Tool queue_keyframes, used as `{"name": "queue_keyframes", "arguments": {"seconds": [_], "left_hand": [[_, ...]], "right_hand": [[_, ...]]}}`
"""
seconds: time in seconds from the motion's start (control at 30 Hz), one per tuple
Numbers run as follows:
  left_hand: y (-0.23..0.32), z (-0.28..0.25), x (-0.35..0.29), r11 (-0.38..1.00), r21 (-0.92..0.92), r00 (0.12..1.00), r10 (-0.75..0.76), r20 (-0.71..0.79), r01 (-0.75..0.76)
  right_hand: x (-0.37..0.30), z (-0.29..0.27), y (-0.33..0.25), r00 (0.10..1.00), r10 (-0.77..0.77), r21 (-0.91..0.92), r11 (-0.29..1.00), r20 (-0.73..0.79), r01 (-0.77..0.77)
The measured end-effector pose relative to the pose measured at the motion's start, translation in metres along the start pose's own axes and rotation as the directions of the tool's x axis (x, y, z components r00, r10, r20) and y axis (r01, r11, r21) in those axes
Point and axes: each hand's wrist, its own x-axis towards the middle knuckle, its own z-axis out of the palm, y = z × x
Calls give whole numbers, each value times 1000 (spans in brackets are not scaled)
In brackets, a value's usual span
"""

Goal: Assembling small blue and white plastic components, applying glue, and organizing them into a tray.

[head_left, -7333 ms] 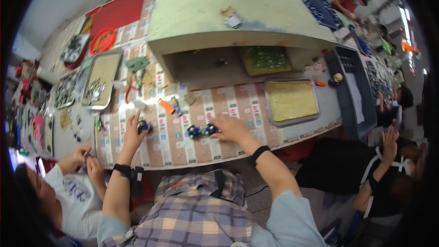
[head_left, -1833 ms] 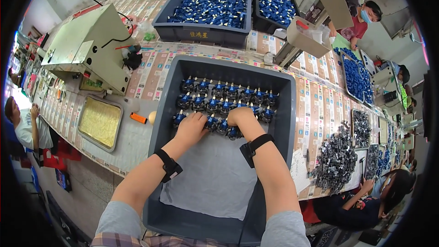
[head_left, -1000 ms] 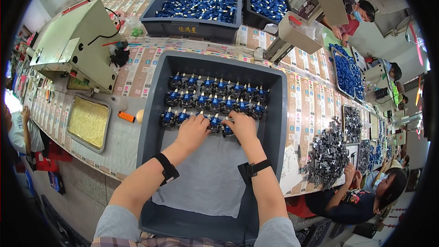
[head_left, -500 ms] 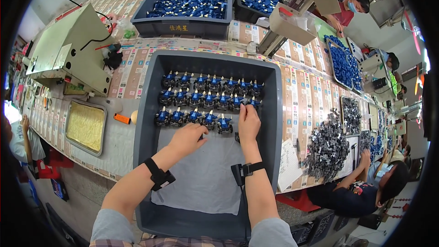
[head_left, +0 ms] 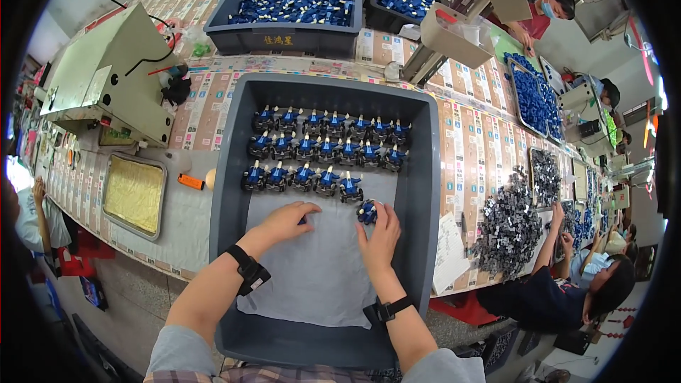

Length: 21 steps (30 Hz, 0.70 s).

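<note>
Inside a large grey bin (head_left: 232,227) stand several small toy riders (head_left: 303,176), blue figures with pale tops on black wheeled bases, set in three rows. The nearest row ends with a toy at its right (head_left: 350,188). My right hand (head_left: 381,237) has its thumb and fingers around another toy rider (head_left: 367,213), just below that row's end. To the left, my left hand (head_left: 285,221) hovers below the same row with curled fingers. A small dark blue piece (head_left: 303,220) shows under its fingertips, mostly hidden. Both wrists wear black straps.
Pale sheeting (head_left: 312,276) lines the bin floor. Behind stand a big bin of blue parts (head_left: 284,39) and a smaller black one (head_left: 397,21). A metal box machine (head_left: 113,78) and a yellow-lined tray (head_left: 133,195) are left. Grey parts (head_left: 507,230) and co-workers are right.
My right hand has come back from the middle row's right end to the toy lying below the nearest row. The left hand has drawn slightly left and nearer, away from that row.
</note>
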Motion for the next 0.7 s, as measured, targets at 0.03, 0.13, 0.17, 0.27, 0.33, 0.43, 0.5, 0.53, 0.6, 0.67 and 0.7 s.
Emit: {"name": "queue_keyframes", "arguments": {"seconds": [0.03,0.13,0.17,0.27,0.33,0.43,0.5,0.53,0.6,0.67,0.7], "left_hand": [[-1,1,0,1000,-2,1000,-3,-2,3],[2,1,-2,998,-59,1000,-11,-10,11],[7,-3,1,997,-66,1000,-29,9,29],[2,0,2,996,-79,999,-28,18,29],[-2,3,1,996,-91,1000,-5,14,6],[-4,4,-1,994,-104,999,-36,8,36],[3,-1,-2,990,-121,998,-68,17,70],[1,0,-1,991,-122,998,-61,21,63],[-4,3,1,989,-142,999,-41,19,43],[-1,2,0,989,-139,999,-42,24,45],[0,1,0,990,-135,999,-45,23,47]], "right_hand": [[-4,3,1,998,50,79,995,31,-52],[4,9,0,992,104,117,987,65,-111],[11,8,1,992,115,67,991,51,-118],[26,9,7,968,215,140,963,129,-232],[38,5,13,972,207,189,956,111,-226],[57,-8,20,914,259,285,892,312,-350],[64,-8,25,905,240,281,895,352,-347],[66,-7,28,895,215,284,897,390,-339],[69,-4,35,889,193,277,904,415,-326],[72,-4,34,890,175,277,910,420,-310],[71,-5,34,889,179,276,909,421,-314]]}}
